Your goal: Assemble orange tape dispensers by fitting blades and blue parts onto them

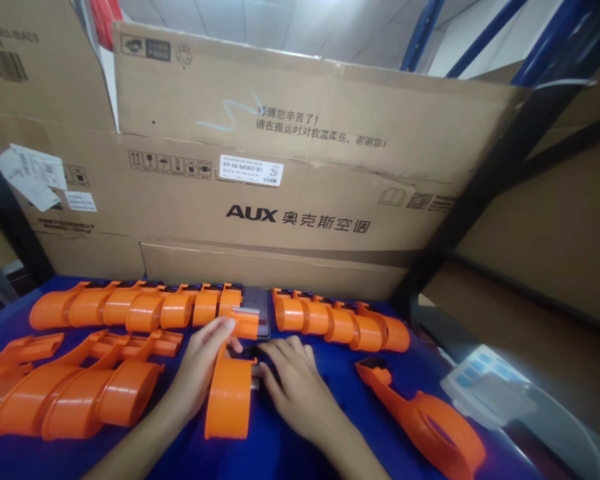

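My left hand (206,353) is closed around the upper arm of an orange plastic tape dispenser (229,400), with its wide ring hanging down towards me. A strip with a pale, shiny edge (246,311) shows at its top end. Beside the dispenser's right side, my right hand (295,380) has its fingers bent and drawn together. Between the two hands lies a small dark piece (250,351) at my right fingertips, and a bit of metal shows below it. What exactly my right fingers hold is hidden.
Several orange dispensers with dark ends (145,312) line the back left, others (340,327) the back right. More orange dispensers (75,407) lie at left, one (430,427) at right. A phone-like device (263,303), a white device with cable (487,387) and a cardboard wall (305,193) surround the blue surface.
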`<move>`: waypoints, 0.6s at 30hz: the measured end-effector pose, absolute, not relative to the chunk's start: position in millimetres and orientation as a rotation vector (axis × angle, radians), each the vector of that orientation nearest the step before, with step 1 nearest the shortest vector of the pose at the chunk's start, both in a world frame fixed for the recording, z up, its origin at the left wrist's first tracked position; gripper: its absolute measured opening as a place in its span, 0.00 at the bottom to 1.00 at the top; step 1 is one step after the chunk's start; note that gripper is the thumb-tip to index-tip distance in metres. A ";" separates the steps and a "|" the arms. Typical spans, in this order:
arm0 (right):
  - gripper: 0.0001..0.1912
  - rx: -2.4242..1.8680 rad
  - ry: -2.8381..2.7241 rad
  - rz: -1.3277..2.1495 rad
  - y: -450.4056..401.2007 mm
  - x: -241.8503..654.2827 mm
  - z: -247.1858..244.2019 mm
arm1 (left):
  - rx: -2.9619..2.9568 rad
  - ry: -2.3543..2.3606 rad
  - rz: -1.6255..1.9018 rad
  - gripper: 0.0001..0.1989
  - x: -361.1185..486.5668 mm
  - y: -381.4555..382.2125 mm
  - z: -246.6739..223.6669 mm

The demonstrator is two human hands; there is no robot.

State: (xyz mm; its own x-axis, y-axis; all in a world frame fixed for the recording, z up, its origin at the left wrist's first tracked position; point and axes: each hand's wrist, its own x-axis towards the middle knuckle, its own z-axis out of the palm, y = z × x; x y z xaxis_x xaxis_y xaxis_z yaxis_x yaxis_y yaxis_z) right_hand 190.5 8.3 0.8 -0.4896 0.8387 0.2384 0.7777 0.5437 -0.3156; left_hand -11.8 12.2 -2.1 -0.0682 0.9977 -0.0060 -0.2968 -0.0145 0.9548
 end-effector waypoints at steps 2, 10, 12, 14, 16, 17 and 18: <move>0.17 -1.335 -2.428 0.199 10.1 188.8 -2.5 | 0.975 1.030 1.385 0.22 -10.5 12.1 -2.7; 0.12 -1.410 -2.427 0.044 12.7 180.3 -8.1 | 0.997 1.003 1.376 0.22 -7.3 14.4 -7.4; 0.12 -1.395 -2.424 0.017 12.8 180.5 -8.8 | 0.994 1.004 1.373 0.22 -7.3 14.3 -8.9; 0.11 -1.380 -2.388 0.007 14.1 182.7 -9.6 | 0.995 1.003 1.371 0.22 -7.1 14.2 -10.5; 0.09 -1.362 -2.308 0.016 16.8 187.2 -9.4 | 0.991 1.003 1.368 0.21 -6.8 14.3 -12.1; 0.09 -1.348 -2.249 0.026 18.3 190.3 -8.6 | 0.996 1.006 1.363 0.20 -6.6 14.5 -12.6; 0.08 -1.330 -2.176 0.035 19.7 193.7 -7.3 | 1.011 1.011 1.359 0.20 -6.4 14.5 -12.9</move>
